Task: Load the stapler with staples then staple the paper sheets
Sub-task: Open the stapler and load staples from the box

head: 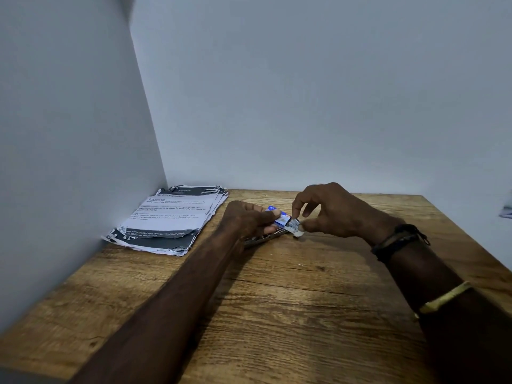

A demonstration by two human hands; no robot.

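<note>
My left hand (249,218) grips a small blue and white staple box (279,217) just above the wooden table (291,300). My right hand (329,210) pinches the box's open end, where silvery staples (294,224) and a white flap show. Under my left hand lies a metal stapler (263,239), mostly hidden by the hand and wrist. A stack of printed paper sheets (169,220) with worn edges lies flat at the back left corner, apart from both hands.
White walls close the table on the left and at the back. A dark corded bracelet and a gold bangle sit on my right forearm. A bit of paper shows at the far right edge (507,212).
</note>
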